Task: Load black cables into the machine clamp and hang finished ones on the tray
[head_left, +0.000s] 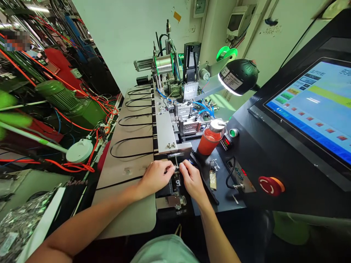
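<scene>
My left hand point(158, 175) is closed in a pinch at the front end of the machine's metal rail point(166, 135). A black cable point(119, 183) runs across the beige side table into this hand; its end at the fingertips is too small to see clearly. Close by on the right, my right hand point(191, 179) has thumb and forefinger pressed together over the same spot. What it pinches is hidden. Between and below the hands shows a small dark metal fixture point(177, 181). Several looped black cables point(131, 138) lie along the rail with their ends at its left edge.
Right of the hands stand a red jar with a metal lid point(210, 140), a small yellowish block point(212, 180), a red emergency stop button point(271, 186) and a touchscreen point(312, 95). A lit black lamp point(238, 77) hangs over the machine. The beige table point(128, 215) lies left.
</scene>
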`<state>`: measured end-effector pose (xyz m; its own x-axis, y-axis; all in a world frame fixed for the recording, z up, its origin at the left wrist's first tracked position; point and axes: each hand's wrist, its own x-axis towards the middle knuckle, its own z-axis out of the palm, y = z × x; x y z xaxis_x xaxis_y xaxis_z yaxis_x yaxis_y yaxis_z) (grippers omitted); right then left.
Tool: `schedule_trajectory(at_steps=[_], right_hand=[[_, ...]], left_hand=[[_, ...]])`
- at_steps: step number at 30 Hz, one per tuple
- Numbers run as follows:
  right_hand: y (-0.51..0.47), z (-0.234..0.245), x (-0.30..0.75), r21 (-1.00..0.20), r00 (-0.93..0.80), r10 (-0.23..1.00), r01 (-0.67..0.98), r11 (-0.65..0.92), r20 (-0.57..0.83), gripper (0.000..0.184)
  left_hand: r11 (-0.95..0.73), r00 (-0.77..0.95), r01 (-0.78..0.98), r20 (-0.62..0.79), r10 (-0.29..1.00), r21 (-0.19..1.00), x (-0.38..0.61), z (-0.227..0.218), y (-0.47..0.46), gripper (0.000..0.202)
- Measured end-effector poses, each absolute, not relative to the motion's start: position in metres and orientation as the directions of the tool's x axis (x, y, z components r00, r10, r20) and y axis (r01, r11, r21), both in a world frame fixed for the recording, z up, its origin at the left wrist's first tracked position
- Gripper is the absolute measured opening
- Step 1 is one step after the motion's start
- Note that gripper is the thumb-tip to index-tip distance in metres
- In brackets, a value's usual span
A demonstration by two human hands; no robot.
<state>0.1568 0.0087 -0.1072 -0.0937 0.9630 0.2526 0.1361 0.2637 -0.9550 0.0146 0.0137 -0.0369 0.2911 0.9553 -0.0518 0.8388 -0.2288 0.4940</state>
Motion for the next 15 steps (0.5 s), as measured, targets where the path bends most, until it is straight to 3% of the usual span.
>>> schedule_trajectory(at_steps=[4, 7, 10, 15], right_hand=[[0.011, -0.112, 0.150, -0.947, -0.079, 0.948, 0.070, 0.313, 0.307, 0.033], [0.009, -0.116, 0.147, -0.947, -0.034, 0.948, 0.036, 0.319, 0.318, 0.032], [0.007, -0.118, 0.145, -0.950, -0.012, 0.950, 0.022, 0.312, 0.312, 0.032], [0.009, -0.122, 0.144, -0.959, -0.002, 0.959, -0.017, 0.284, 0.284, 0.032]], left_hand=[[-0.275, 0.299, 0.853, 0.016, 0.954, 0.443, 0.012, -0.041, 0.011, 0.023], [-0.385, 0.351, 0.851, 0.158, 0.923, 0.358, 0.005, -0.045, 0.004, 0.015], [-0.543, 0.493, 0.819, 0.254, 0.832, 0.186, -0.001, -0.048, -0.003, 0.024], [-0.660, 0.666, 0.741, 0.260, 0.699, -0.123, 0.000, -0.045, -0.001, 0.028]])
